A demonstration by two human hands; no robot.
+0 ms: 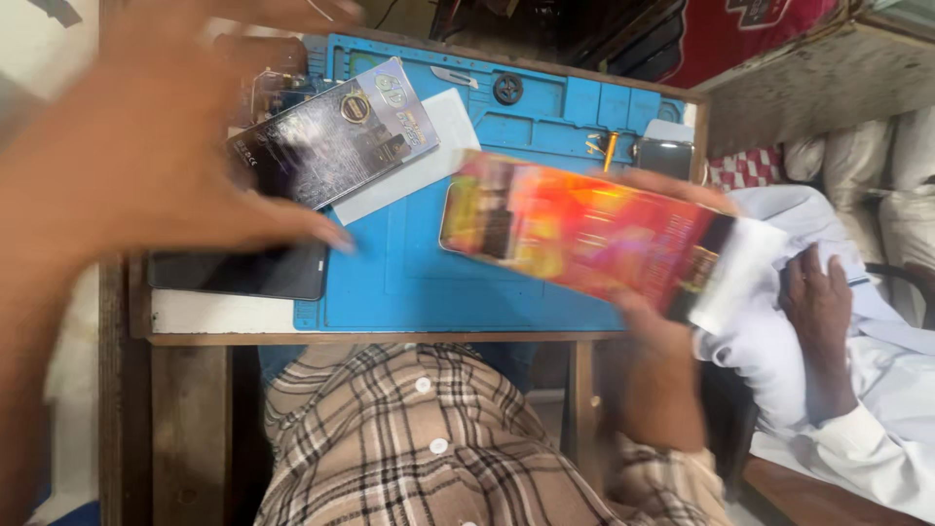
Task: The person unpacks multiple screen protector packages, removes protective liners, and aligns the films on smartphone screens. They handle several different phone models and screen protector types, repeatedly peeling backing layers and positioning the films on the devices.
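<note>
Up close, the left hand (146, 146) is spread open and blurred, its fingertips over a dark phone (239, 271) lying at the near left of the tabletop (224, 312). Just beyond them a shiny dark packet (331, 136) rests on a blue mat (438, 273), overlapping a white sheet (429, 161). The right hand (653, 321) grips a long red-orange packet (584, 234) above the mat's right side. Farther right, another person's hand (818, 302) lies on white cloth (857, 390).

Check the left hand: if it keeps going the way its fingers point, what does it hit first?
Likely the blue work mat. The left hand points right across the dark phone, fingers just past it. Motion blur leaves its height unclear.
</note>
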